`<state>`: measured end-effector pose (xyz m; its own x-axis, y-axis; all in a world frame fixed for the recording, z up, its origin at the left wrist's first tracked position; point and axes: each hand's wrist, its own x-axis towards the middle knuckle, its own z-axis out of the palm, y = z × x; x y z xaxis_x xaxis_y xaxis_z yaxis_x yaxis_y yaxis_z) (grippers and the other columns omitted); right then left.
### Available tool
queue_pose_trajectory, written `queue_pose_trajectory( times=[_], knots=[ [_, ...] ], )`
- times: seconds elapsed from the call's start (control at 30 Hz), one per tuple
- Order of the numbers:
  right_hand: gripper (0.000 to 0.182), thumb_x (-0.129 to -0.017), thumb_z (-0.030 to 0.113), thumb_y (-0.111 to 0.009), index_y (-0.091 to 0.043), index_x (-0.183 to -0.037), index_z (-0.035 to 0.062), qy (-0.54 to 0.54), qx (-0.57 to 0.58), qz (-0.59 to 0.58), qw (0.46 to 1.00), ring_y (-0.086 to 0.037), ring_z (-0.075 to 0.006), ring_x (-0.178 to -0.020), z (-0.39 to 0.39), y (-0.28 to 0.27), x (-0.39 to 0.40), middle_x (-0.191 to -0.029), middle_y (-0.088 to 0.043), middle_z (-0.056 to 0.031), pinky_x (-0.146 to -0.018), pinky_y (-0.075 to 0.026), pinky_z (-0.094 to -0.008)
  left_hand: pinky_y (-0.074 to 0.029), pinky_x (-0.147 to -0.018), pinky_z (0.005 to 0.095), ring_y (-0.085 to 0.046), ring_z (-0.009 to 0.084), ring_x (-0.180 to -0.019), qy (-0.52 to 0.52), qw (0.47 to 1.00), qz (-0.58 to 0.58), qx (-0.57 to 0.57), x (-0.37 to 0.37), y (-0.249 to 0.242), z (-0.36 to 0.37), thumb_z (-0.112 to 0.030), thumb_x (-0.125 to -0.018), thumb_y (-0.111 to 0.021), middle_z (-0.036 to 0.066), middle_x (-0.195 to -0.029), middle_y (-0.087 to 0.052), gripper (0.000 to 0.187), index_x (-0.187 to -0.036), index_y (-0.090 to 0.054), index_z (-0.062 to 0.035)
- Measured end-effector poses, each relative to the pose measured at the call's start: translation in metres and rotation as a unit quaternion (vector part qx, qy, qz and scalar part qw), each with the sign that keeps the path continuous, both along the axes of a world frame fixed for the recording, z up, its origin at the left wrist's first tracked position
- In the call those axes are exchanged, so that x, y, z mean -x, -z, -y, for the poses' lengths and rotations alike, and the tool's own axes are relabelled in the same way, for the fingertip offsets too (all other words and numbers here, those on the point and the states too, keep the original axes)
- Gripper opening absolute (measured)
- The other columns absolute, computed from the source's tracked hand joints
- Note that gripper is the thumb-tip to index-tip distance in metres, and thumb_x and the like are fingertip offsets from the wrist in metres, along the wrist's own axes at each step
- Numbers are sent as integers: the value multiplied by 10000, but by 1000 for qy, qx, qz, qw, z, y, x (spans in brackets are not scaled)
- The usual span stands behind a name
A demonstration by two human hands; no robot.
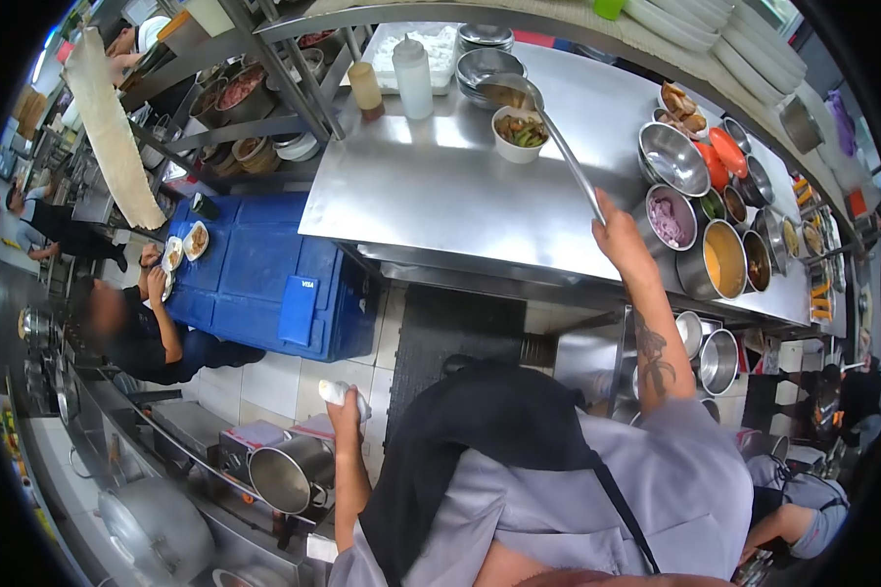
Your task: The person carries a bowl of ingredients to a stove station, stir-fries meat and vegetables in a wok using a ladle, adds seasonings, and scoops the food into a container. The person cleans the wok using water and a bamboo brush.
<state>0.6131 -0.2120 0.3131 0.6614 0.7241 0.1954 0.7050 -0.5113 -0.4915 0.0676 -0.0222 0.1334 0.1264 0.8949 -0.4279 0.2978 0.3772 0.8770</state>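
My right hand (617, 232) is wrapped round the long handle of a metal ladle (566, 152). The ladle's head is held over the far edge of a white bowl (520, 153), which stands on the steel counter with green vegetables and other food in it. Behind it is a stack of metal bowls (489, 68). Away from the counter, low at my left side, my left hand (346, 416) grips a bunched white cloth (335, 391).
Two squeeze bottles (413, 78) stand by a white tub (439, 54) on the steel counter (411, 186). Metal pots, one with orange liquid (722, 259), crowd its right end. A person (137, 333) sits at a blue chest (235, 264) on the left. A pot (282, 477) is behind my left arm.
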Motion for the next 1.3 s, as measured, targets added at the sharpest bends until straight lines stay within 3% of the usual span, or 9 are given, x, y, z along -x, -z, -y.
queue_pose_trajectory(
  times=[0.27,0.33,0.37,0.4,0.53,0.73,0.97,1.2,1.3],
  knots=[
    [533,-850,59,-586,-428,-1355,-2,18,-33,-10,999,-599,-479,-828,15,-38,22,-850,-608,-318,-718,-464,-492,-455,-802,347,-582,213,-876,-25,999,-39,-3,20,25,5,-134,-805,-675,114,-967,-612,324,-1057,-557,30],
    [520,-862,61,-576,-422,-1355,-3,4,-83,-2,997,-624,-397,-680,14,-21,23,-760,-609,-258,-624,-470,-442,-456,-797,347,-584,215,-873,-25,999,-42,-3,17,15,13,-133,-801,-679,114,-970,-614,329,-1060,-557,32],
    [484,-885,72,-558,-430,-1348,18,65,-34,-200,977,-565,-224,-491,15,-20,21,-663,-559,-126,-484,-439,-356,-460,-784,343,-586,215,-860,-25,998,-49,-14,16,12,17,-133,-801,-679,107,-960,-616,325,-1055,-561,31],
    [484,-885,72,-558,-430,-1348,18,51,-31,-200,978,-565,-224,-491,11,-17,22,-663,-559,-126,-484,-439,-356,-463,-772,340,-588,215,-846,-31,998,-56,-26,15,6,19,-133,-800,-679,99,-950,-619,320,-1050,-565,30],
    [510,-914,89,-522,-360,-1397,123,44,-150,-633,759,-355,-64,-364,-12,0,22,-618,-394,23,-327,-310,-244,-468,-759,325,-594,181,-820,-95,995,-6,-6,40,-18,44,-139,-809,-672,82,-907,-630,251,-994,-596,12],
    [603,-892,72,-532,-299,-1438,179,-225,17,-828,513,-321,-67,-346,-104,47,109,-608,-371,11,-329,-312,-276,-489,-688,344,-615,181,-748,-312,949,-35,-26,88,-42,142,-215,-806,-703,70,-810,-646,244,-917,-633,-9],
    [648,-816,18,-610,-378,-1405,151,-422,498,-659,373,-350,-78,-359,-215,17,351,-598,-391,-12,-374,-302,-272,-494,-786,309,-597,152,-901,-613,779,32,-127,103,-61,277,-165,-808,-725,58,-992,-614,413,-1150,-551,-12],
    [668,-794,43,-660,-383,-1401,87,-545,677,-440,225,-380,-74,-367,-141,11,573,-649,-453,-11,-355,-322,-232,-493,-718,307,-592,142,-852,-785,592,110,-144,80,-94,399,-155,-802,-710,56,-957,-601,445,-1173,-514,-8],
    [691,-848,152,-676,-318,-1438,111,-566,698,-436,50,-398,-68,-370,-67,-7,671,-639,-435,10,-359,-337,-242,-481,-697,297,-578,134,-832,-827,520,124,-175,71,-95,448,-122,-796,-685,41,-931,-589,410,-1153,-513,-16]
  ],
)
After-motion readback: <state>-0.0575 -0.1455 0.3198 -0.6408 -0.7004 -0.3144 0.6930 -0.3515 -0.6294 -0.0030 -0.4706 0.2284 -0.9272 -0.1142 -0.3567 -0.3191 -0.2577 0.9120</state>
